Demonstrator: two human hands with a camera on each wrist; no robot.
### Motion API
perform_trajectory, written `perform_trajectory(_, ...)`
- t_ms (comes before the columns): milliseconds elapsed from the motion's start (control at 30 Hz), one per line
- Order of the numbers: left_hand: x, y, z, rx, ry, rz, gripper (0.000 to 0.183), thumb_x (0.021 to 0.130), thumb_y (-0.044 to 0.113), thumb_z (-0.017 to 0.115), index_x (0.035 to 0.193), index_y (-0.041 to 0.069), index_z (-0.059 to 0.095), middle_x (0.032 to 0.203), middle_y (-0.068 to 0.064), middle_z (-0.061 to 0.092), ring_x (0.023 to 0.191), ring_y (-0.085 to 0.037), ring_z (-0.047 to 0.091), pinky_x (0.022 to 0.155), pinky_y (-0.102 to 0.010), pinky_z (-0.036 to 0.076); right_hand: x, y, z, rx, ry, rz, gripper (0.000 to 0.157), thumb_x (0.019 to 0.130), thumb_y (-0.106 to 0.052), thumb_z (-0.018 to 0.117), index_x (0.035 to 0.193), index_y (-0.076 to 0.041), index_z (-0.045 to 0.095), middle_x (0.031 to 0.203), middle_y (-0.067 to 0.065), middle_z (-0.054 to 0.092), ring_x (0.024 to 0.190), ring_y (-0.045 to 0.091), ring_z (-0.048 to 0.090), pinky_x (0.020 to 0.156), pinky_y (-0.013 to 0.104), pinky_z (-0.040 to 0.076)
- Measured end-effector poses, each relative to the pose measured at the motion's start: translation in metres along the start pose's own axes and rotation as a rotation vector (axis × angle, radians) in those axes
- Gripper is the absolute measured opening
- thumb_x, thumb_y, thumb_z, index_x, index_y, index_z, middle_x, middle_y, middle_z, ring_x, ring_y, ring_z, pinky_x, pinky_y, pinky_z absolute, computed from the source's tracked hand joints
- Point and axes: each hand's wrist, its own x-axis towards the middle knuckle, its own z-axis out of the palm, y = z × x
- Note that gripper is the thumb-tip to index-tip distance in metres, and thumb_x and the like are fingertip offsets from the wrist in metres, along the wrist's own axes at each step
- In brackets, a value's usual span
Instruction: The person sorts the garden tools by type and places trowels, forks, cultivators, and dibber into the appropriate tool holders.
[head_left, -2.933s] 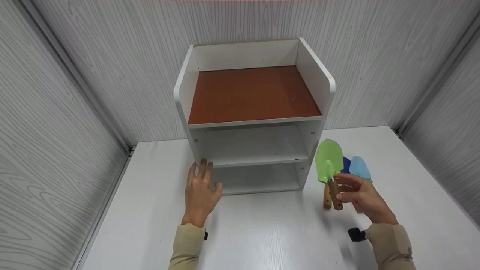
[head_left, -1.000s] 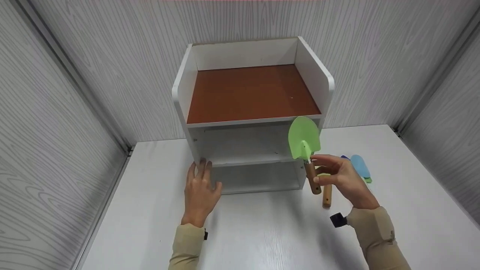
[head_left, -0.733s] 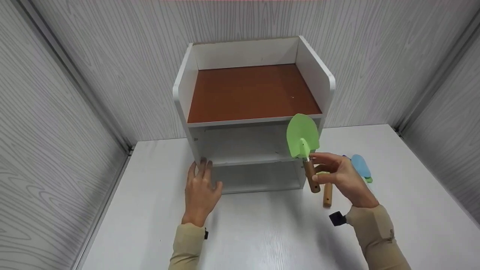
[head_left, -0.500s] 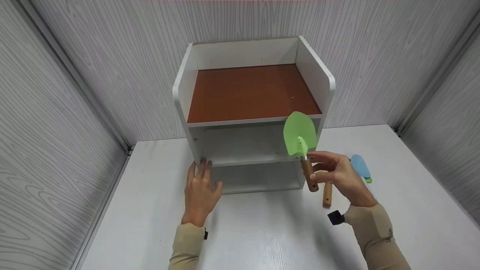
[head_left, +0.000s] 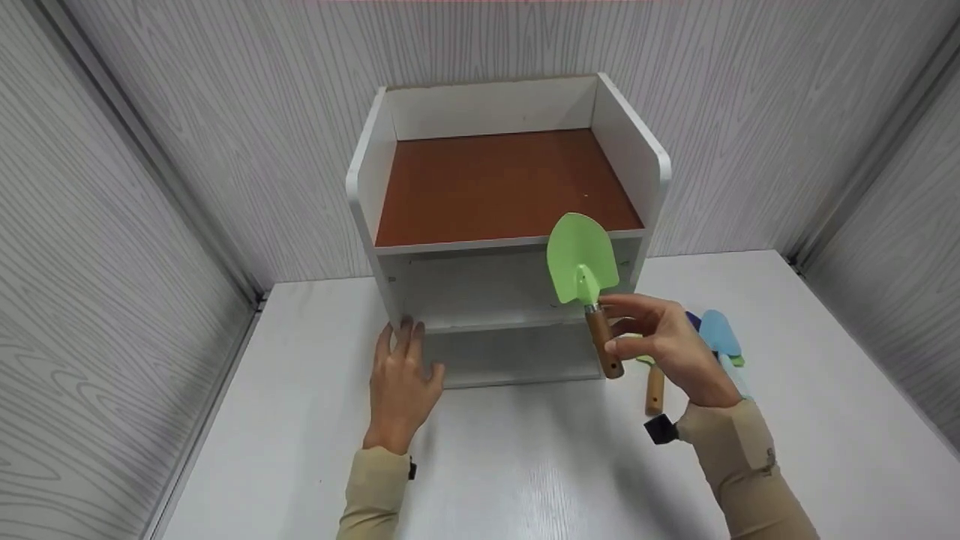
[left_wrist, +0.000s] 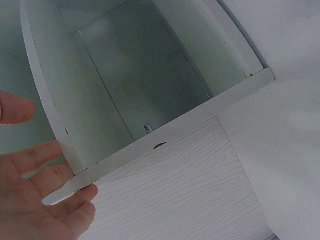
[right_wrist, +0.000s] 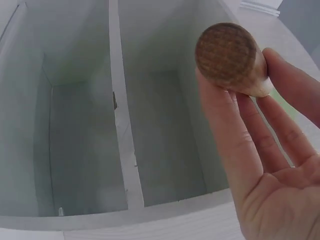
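Observation:
My right hand [head_left: 660, 341] pinches the wooden handle of a light green garden trowel [head_left: 583, 259] between thumb and fingers. Its blade points up and overlaps the front of a white shelf unit [head_left: 510, 244] in the head view. In the right wrist view the round end of the trowel's handle [right_wrist: 227, 55] faces the camera, with the shelf compartments behind. At the unit's left front edge, my left hand [head_left: 401, 390] rests with fingers extended. The left wrist view shows those fingers [left_wrist: 50, 177] on both sides of the side panel's edge [left_wrist: 115, 162], thumb apart.
On the white table [head_left: 300, 420], right of the unit, lie another wooden-handled tool [head_left: 655, 391], partly hidden by the right hand, a light blue trowel [head_left: 718, 334] and a dark blue piece [head_left: 694, 321]. The unit's top shelf [head_left: 502, 187] is reddish brown. Grained panels [head_left: 150, 225] enclose the table.
My right hand has lifted the green trowel off the group at the right and carried it up and left to the unit's front. The left hand has stayed put.

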Motion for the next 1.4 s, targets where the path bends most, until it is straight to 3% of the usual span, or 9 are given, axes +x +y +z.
perform_trajectory(567, 0.000, 0.001, -0.001, 0.022, -0.030, -0.015, 0.055, 0.082, 0.007, 0.075, 0.132, -0.012, 0.059, 0.138, -0.030, 0.056, 0.127, -0.053, 0.048, 0.098, -0.058, 0.048, 0.013, -0.006, 0.022, 0.017, -0.052, -0.034, 0.055, 0.084, 0.006, 0.072, 0.138, 0.003, 0.059, 0.123, 0.016, 0.065, 0.101, 0.029, 0.067, 0.079, 0.039, 0.059)
perform_trajectory(1000, 0.000, -0.001, -0.001, 0.019, -0.010, -0.007, 0.057, 0.079, 0.005, 0.077, 0.131, -0.012, 0.060, 0.137, -0.030, 0.056, 0.126, -0.053, 0.049, 0.097, -0.058, 0.048, 0.024, -0.011, 0.038, 0.014, -0.078, -0.090, 0.055, 0.082, 0.007, 0.073, 0.136, 0.007, 0.059, 0.120, 0.017, 0.066, 0.097, 0.026, 0.068, 0.080, 0.036, 0.059)
perform_trajectory(1400, 0.000, -0.002, -0.001, 0.000, 0.006, -0.002, 0.055, 0.079, 0.002, 0.075, 0.130, -0.013, 0.060, 0.135, -0.031, 0.057, 0.125, -0.054, 0.050, 0.094, -0.058, 0.051, 0.035, -0.022, 0.062, -0.011, -0.162, -0.123, 0.055, 0.080, 0.002, 0.077, 0.133, 0.006, 0.062, 0.118, 0.019, 0.067, 0.095, 0.027, 0.069, 0.075, 0.038, 0.059)
